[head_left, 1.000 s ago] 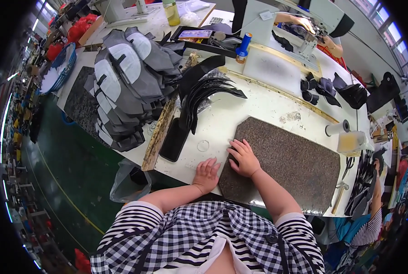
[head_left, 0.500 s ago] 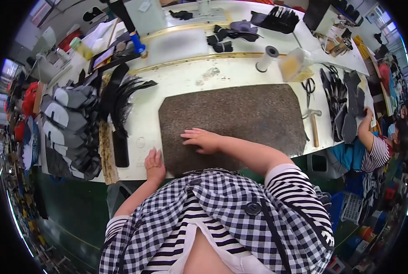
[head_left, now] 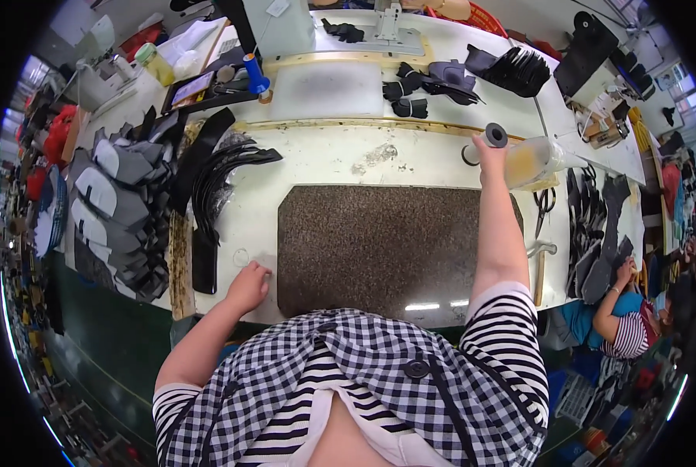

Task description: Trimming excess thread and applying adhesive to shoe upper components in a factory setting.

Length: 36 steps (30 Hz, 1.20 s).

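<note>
My right hand (head_left: pixel 491 160) reaches to the far right and closes round a white spool (head_left: pixel 472 154) with a dark top, which stands upright on the table. Part of the fingers is hidden behind the spool. Close beside it is a clear plastic container (head_left: pixel 528 162) with something yellowish inside. My left hand (head_left: pixel 249 287) rests at the near left, just off the mat's edge, its fingers curled and nothing visible in them. Between my arms lies a dark brown speckled mat (head_left: pixel 371 241) with cut corners.
Grey and black cut pieces (head_left: pixel 118 210) are heaped at the left, beside curved black strips (head_left: pixel 215 175). To the right lie scissors (head_left: pixel 545 204), a hammer (head_left: pixel 540 272) and more dark pieces (head_left: pixel 587 226). Another person's hand (head_left: pixel 625 271) works at the table's right end.
My right hand has left the mat and gone out to the spool. My left hand has lifted from lying flat and curled its fingers. The whole view has shifted.
</note>
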Tool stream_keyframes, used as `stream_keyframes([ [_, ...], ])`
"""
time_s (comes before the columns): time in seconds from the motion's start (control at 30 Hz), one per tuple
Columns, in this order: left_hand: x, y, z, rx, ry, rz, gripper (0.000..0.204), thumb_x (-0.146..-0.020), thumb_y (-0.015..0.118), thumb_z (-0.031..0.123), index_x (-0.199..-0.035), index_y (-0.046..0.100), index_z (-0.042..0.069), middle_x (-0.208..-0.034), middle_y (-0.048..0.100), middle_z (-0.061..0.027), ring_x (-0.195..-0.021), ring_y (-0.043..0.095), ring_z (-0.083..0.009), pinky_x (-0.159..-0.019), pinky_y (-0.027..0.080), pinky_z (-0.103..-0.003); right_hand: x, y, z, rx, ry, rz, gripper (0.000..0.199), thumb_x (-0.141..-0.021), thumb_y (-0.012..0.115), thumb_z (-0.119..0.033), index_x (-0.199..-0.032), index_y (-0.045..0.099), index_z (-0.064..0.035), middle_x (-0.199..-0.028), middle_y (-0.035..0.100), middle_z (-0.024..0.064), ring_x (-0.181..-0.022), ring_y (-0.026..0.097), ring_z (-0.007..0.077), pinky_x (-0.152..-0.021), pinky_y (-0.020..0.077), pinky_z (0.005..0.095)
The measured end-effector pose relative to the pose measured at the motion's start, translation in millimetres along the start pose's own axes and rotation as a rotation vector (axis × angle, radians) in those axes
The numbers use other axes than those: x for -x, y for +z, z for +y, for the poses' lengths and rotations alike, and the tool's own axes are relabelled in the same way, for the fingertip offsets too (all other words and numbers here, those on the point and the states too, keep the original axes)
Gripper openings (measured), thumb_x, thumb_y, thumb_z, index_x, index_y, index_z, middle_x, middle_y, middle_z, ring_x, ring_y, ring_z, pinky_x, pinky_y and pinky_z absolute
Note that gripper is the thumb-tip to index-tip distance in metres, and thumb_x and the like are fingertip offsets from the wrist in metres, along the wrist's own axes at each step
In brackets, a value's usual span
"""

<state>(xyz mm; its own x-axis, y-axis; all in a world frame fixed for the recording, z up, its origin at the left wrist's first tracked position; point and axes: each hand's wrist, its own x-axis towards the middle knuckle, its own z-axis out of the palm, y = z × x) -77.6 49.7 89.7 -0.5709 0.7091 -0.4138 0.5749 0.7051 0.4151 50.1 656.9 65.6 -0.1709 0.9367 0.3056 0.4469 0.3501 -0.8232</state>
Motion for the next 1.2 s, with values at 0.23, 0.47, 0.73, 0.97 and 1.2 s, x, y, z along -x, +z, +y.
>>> stream_keyframes([
  [0.23,-84,-86,26,0.28,0.297,0.321,0.017,-0.089,0.055,0.016,-0.099,0.067,0.009,-0.095,0.067,-0.0128,-0.089,0.063,-0.032,-0.077,0.05,-0.04,110,36,-119,-0.32,-0.013,-0.549,0.054,-0.075,0.08,-0.022,-0.118,0.057,0.0005,-0.107,0.064,0.0098,-0.098,0.06,0.019,-0.087,0.0467,0.0328],
  [0.47,-266,-219,-60,0.464,0.071,0.815,0.014,-0.086,0.056,0.013,-0.092,0.065,0.005,-0.087,0.065,-0.0106,-0.082,0.063,-0.0253,-0.071,0.049,-0.035,224,61,-179,-0.147,-0.016,-0.65,0.047,-0.073,0.081,-0.013,-0.111,0.055,-0.0009,-0.103,0.061,0.0062,-0.097,0.058,0.0162,-0.088,0.0452,0.0299],
  [0.73,-378,-224,-103,-0.399,-0.059,0.682,0.018,-0.083,0.055,0.014,-0.095,0.069,0.011,-0.101,0.059,-0.0087,-0.099,0.06,-0.0274,-0.078,0.051,-0.042,219,69,-156,-0.123,0.173,-0.699,0.049,-0.077,0.076,-0.008,-0.119,0.054,-0.0006,-0.114,0.061,0.0089,-0.104,0.058,0.0188,-0.093,0.0445,0.0315],
  [0.97,-396,-234,-119,-0.473,-0.03,0.502,0.019,-0.086,0.053,0.013,-0.095,0.07,0.01,-0.105,0.061,-0.0086,-0.101,0.06,-0.0258,-0.075,0.054,-0.039,216,73,-179,-0.147,0.201,-0.695,0.047,-0.078,0.075,-0.006,-0.12,0.054,-0.0024,-0.115,0.061,0.0079,-0.103,0.058,0.0181,-0.092,0.0455,0.0322],
  [1.2,-385,-252,-132,-0.392,-0.146,0.502,0.021,-0.084,0.055,0.011,-0.101,0.067,0.007,-0.112,0.058,-0.0109,-0.104,0.059,-0.0282,-0.082,0.052,-0.041,206,90,-193,-0.038,0.011,-0.781,0.047,-0.075,0.079,-0.011,-0.116,0.057,-0.0009,-0.11,0.063,0.0083,-0.101,0.06,0.0174,-0.091,0.0458,0.0311],
])
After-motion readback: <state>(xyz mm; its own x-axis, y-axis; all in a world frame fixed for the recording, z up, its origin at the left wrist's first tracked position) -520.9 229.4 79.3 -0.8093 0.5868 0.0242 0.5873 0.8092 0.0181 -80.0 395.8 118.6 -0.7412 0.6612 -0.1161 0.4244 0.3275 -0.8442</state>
